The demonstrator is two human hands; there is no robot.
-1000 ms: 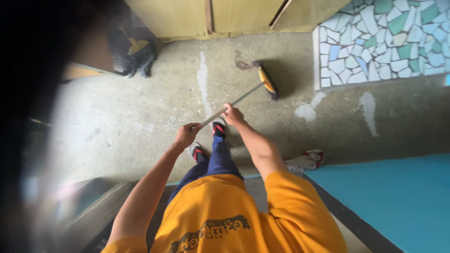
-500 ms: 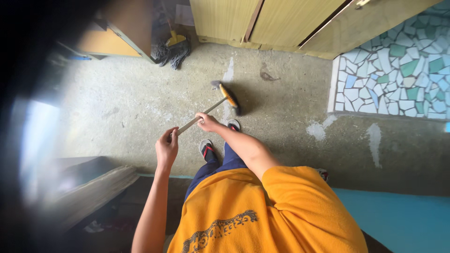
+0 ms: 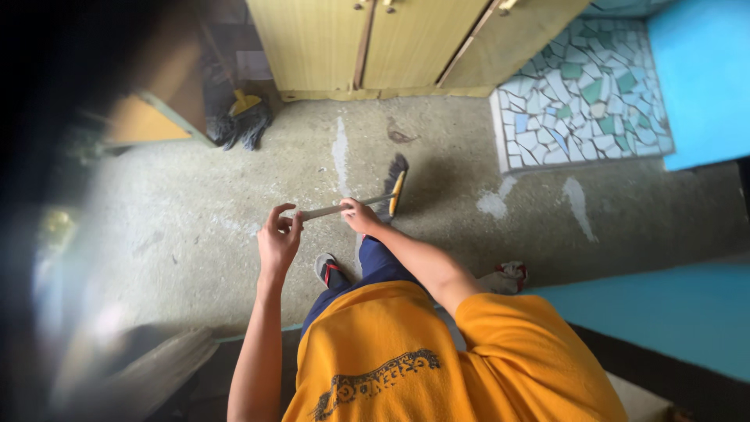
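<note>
I hold a broom by its pale handle (image 3: pixel 332 210) with both hands. My left hand (image 3: pixel 277 238) grips the near end of the handle. My right hand (image 3: pixel 361 215) grips it farther along, close to the head. The broom head (image 3: pixel 396 190), yellow with dark bristles, rests on the grey concrete floor (image 3: pixel 195 211) just past my right hand. My feet in red-and-black sandals (image 3: pixel 328 272) stand below the handle.
Yellow wooden cabinet doors (image 3: pixel 375 43) line the far wall. A dark mop with a yellow fitting (image 3: pixel 241 117) lies at the far left. A mosaic tile patch (image 3: pixel 582 98) is at the far right, a teal surface (image 3: pixel 672 312) at the near right, a crumpled rag (image 3: pixel 506 275) beside it.
The broom head has swept across the floor, first drawn in toward me, and now sits right of my right hand with the handle nearly level. Both hands stayed on the handle.
</note>
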